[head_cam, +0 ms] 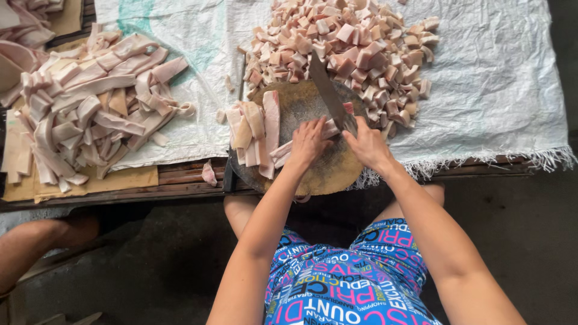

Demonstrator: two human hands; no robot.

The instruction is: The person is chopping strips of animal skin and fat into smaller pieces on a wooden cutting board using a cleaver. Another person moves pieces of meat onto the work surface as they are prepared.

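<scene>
From my remote seat, I saw the right hand [368, 146] wrapped around the handle of a cleaver [329, 91], whose broad dark blade angled up and away over a round wooden chopping block [328, 171]. The handle itself was buried in the grip, so I could not make it out. The left hand [309, 142] lay flat, fingers spread narrowly, pressing on pale pink meat strips [283, 150] just beside the blade — where the edge met them was hidden behind the two hands. More strips [256, 126] sat stacked on the block's left side.

Beyond the block, a heap of cut cubes [349, 48] rested on a white woven sack [500, 90]; the heap's top ran off the frame. To the left, a large pile of long uncut strips [90, 102] lay partly on cardboard [129, 179], its far edge cut off too. One stray piece [209, 174] sat on the wooden table edge [180, 174]. At lower left, another person's bare limb [42, 241] showed — I could not tell more of it.
</scene>
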